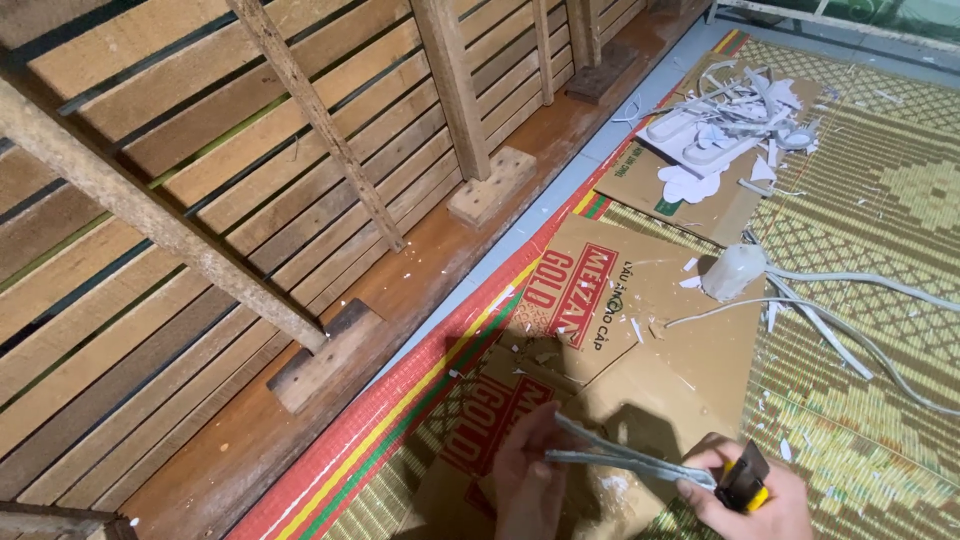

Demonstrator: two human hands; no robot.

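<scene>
the left hand sits at the bottom edge of the view, fingers curled and pinched on the near ends of two thin grey strips. the strips run from that hand toward the right, lying close together and crossing slightly, and their far ends reach the right hand. the right hand is closed around a small yellow and black knife, with its tip touching the strips; whether the blade is out i cannot tell. both hands hover just above a flattened brown cardboard box with red printed panels, spread over a woven green and yellow mat with a red, yellow and green striped border. small white chips are scattered over the cardboard. farther up on the cardboard stands a small white lump, with long pale strips trailing away from it across the mat to the right. well beyond, on a second piece of cardboard, lies a pile of white scraps and cut shapes. to the left of the mat is a wooden slatted frame with slanted legs resting on small wooden blocks.
</scene>
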